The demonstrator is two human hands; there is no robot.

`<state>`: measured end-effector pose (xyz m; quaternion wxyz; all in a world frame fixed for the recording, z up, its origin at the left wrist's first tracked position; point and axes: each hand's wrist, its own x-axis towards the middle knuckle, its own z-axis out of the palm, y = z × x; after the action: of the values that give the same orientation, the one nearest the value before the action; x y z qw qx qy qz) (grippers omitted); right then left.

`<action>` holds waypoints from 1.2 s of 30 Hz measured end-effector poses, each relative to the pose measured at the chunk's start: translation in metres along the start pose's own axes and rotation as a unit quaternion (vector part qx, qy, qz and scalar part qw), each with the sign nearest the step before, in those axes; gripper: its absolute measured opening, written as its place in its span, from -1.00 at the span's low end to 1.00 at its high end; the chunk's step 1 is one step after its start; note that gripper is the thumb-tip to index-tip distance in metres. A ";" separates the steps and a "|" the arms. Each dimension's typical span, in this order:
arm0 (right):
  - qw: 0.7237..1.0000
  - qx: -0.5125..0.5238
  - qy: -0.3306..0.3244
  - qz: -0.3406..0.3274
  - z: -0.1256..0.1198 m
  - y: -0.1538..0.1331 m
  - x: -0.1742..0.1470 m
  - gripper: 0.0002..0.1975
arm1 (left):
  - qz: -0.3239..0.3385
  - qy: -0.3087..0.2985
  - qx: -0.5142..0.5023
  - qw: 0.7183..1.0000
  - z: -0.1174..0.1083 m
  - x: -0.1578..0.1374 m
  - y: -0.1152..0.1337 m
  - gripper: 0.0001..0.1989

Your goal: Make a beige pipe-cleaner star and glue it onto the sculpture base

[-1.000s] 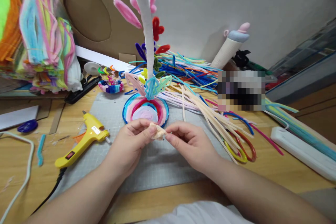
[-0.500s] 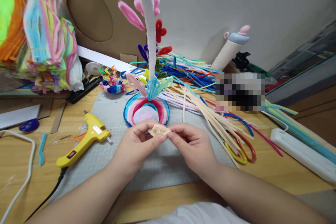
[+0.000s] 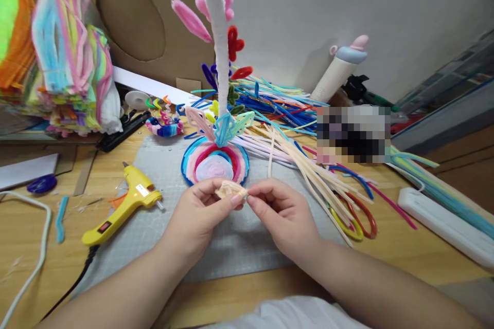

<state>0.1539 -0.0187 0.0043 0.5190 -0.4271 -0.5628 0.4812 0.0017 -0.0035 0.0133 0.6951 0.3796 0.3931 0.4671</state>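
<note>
A small cream piece of folded pipe cleaner [image 3: 230, 189] is pinched between the thumb and fingers of my left hand [image 3: 206, 209]. My right hand [image 3: 284, 216] is closed in a pinch at its right tip; the fingertips hide how that end is shaped. Just beyond my hands stands a round coiled base [image 3: 215, 168] in blue, pink and white. From it rises a white wrapped stem [image 3: 221, 51] with fuzzy flowers, leaves and a butterfly-like shape [image 3: 222, 128] near its foot. Loose cream pipe cleaners [image 3: 314, 177] lie right of the base.
A yellow glue gun [image 3: 127, 205] lies at left on the grey cutting mat [image 3: 227, 252], its cord running toward me. Bundled pipe cleaners [image 3: 62, 46] stand at the far left. A white power strip [image 3: 443, 223] is at right, and a bottle [image 3: 339, 69] leans at the back.
Both hands hold the cream piece in nearly the same place. It has shifted slightly left and turned a little, and the right fingertips sit at its end.
</note>
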 end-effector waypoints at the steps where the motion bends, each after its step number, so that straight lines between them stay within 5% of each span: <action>1: 1.000 -0.013 0.003 -0.010 0.000 0.000 0.000 -0.95 | 0.002 0.001 0.003 1.000 0.000 0.000 0.000 -0.93; 7: 0.988 -0.149 -0.021 -0.029 -0.003 0.000 -0.004 -0.91 | 0.039 0.036 0.044 0.998 -0.002 0.002 -0.004 -0.92; 11: 0.908 -0.385 -0.081 -0.143 -0.007 -0.005 -0.006 -0.88 | 0.064 0.084 0.125 0.986 -0.006 0.004 -0.003 -0.91; 15: 0.852 -0.454 -0.115 -0.234 -0.013 -0.015 -0.003 -0.84 | 0.073 0.035 0.279 0.957 -0.006 0.004 0.006 -0.94; 20: 0.885 -0.406 -0.117 -0.195 -0.020 -0.020 0.003 -0.88 | 0.057 -0.076 0.360 0.928 -0.008 0.003 0.015 -0.94; 26: 0.950 -0.282 -0.107 -0.084 -0.019 -0.020 0.006 -0.89 | -0.074 -0.180 0.188 0.963 -0.013 0.001 0.016 -0.89; 36: 0.960 -0.173 -0.143 -0.167 -0.020 -0.018 0.006 -0.75 | -0.149 -0.205 -0.011 0.967 -0.012 0.002 0.011 -0.85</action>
<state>0.1733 -0.0137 0.0234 0.4243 -0.3376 -0.7688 0.3390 -0.0123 0.0032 0.0184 0.8266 0.3968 0.2891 0.2751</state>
